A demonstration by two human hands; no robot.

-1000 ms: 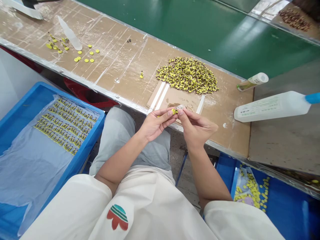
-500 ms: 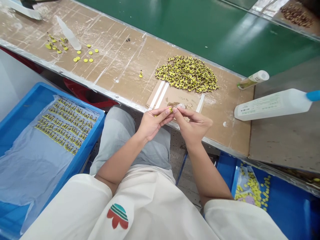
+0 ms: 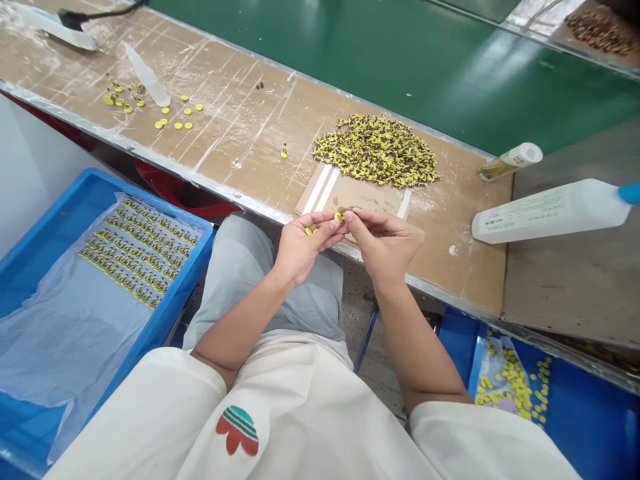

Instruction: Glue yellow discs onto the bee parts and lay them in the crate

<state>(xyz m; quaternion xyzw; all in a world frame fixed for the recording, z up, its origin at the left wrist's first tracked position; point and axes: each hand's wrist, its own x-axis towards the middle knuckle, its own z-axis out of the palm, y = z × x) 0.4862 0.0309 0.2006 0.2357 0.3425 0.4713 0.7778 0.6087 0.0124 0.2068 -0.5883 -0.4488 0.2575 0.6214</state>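
Note:
My left hand (image 3: 306,248) is closed, pinching a small round yellow disc (image 3: 339,218) between thumb and finger. A second yellow disc (image 3: 309,231) shows among its curled fingers. Pressed up against the first disc are the fingertips of my right hand (image 3: 389,248), closed in a pinch; what they hold is too small and covered to make out. Both hands meet over the bench's front edge, before a cardboard sheet (image 3: 323,190) with white strips. Behind that lies a heap of small yellow-and-dark-brown pieces (image 3: 377,150). One finished-looking figure on a yellow base (image 3: 285,151) stands left of the heap.
At left, a blue tray (image 3: 197,257) holds rows of small figures on a cloth. Loose yellow discs (image 3: 179,125) and a white pointed tube (image 3: 147,77) lie on the bench. A bottle (image 3: 550,210) and cylindrical container (image 3: 510,162) are at right, above a blue bin (image 3: 575,407).
The yellow disc in my left fingers now shows more of its face, and the second disc is more visible. A whitish clear bit by my right fingers no longer shows. The view shifted slightly.

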